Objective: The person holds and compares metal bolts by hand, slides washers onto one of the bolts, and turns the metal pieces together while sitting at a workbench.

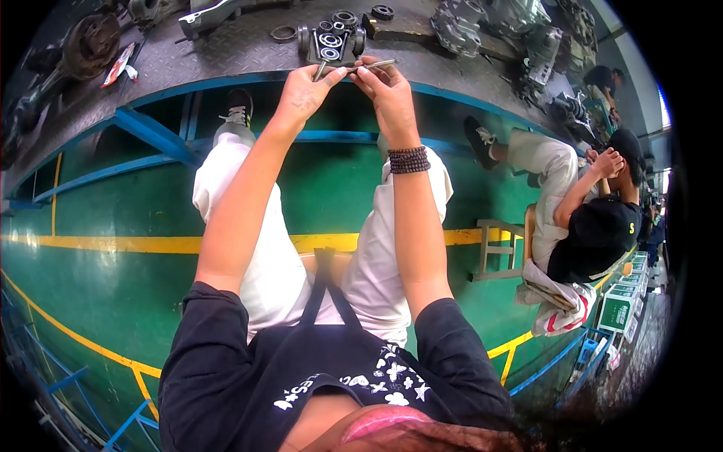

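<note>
My hands meet at the near edge of the workbench, thumbs almost touching. My left hand (305, 92) is closed, pinching a short metal piece (320, 71) that sticks up by its thumb. In my right hand (390, 92), also closed, is a thin metal rod (382, 63) pointing to the right. Whether these are two pieces or one joined part is hidden by the fingers. Just beyond my fingertips sits a dark metal assembly (305, 47) bearing several shiny ball bearings (330, 40). A loose metal ring (283, 33) lies left of it.
Gearbox housings (456, 26) fill the bench's right side, beside a long bar (407, 31). A large round hub (90, 47) and a red-and-white packet (119, 66) lie at left. The blue bench frame (154, 134) crosses above my knees. At right, a person (595, 226) sits near a stool (497, 248).
</note>
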`<action>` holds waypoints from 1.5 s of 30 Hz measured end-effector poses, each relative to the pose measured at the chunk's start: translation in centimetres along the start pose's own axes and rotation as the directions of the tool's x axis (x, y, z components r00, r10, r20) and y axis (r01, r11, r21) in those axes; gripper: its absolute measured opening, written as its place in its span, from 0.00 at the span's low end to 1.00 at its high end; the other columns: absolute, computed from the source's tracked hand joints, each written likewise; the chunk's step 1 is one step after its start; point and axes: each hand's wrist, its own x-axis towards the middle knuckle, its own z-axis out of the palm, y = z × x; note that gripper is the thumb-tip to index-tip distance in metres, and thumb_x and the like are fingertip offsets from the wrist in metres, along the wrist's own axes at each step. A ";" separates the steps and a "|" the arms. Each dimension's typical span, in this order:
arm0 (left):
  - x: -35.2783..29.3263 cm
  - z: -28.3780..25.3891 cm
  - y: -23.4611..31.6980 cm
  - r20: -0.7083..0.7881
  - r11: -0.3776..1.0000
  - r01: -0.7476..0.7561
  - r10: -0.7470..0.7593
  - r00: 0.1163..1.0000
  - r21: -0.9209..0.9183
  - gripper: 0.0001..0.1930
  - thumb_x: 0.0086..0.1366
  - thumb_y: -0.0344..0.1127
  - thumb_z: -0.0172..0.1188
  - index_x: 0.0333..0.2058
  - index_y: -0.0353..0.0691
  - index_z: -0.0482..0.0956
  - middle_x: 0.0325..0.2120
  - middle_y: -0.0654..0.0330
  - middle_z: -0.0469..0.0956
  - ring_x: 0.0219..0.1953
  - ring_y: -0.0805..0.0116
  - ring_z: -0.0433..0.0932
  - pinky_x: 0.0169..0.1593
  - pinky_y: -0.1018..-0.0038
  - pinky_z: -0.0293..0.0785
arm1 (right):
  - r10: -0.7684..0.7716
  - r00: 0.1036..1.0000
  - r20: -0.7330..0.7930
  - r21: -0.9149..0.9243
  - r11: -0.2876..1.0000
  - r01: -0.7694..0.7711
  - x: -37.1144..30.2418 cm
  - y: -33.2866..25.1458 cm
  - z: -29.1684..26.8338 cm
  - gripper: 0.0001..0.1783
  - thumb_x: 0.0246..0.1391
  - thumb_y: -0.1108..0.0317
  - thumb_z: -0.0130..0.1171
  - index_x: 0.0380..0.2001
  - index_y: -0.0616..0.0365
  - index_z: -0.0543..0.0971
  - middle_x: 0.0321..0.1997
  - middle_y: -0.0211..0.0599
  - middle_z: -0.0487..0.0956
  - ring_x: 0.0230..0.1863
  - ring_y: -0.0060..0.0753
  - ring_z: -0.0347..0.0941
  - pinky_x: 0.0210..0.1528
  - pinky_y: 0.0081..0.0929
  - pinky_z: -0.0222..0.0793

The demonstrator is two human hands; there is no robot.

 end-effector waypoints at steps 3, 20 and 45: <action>-0.1 -0.3 -0.3 -0.047 1.000 0.025 -0.025 0.999 -0.001 0.19 0.60 0.52 0.65 0.40 0.43 0.84 0.18 0.74 0.65 0.20 0.81 0.59 0.23 0.80 0.55 | -0.017 0.999 0.039 -0.127 0.992 0.022 0.0 -0.1 0.4 0.13 0.57 0.75 0.58 0.45 0.68 0.76 0.43 0.40 0.80 0.44 0.29 0.78 0.50 0.24 0.75; -0.2 -1.6 2.1 -0.141 0.996 0.032 -0.044 0.989 -0.082 0.16 0.59 0.50 0.67 0.35 0.44 0.79 0.14 0.78 0.51 0.13 0.87 0.47 0.17 0.83 0.41 | -0.021 0.996 -0.086 -0.008 1.000 0.020 0.1 -0.2 -0.2 0.13 0.56 0.64 0.63 0.38 0.63 0.78 0.31 0.33 0.80 0.30 0.22 0.77 0.33 0.19 0.74; -1.2 -0.4 2.9 0.075 0.995 0.027 -0.019 0.997 -0.100 0.14 0.65 0.46 0.60 0.38 0.41 0.76 0.17 0.75 0.59 0.15 0.89 0.52 0.18 0.86 0.44 | -0.140 0.990 0.018 -0.190 0.972 0.141 -0.8 -0.6 1.2 0.11 0.53 0.65 0.65 0.35 0.63 0.82 0.30 0.31 0.81 0.32 0.19 0.73 0.37 0.20 0.70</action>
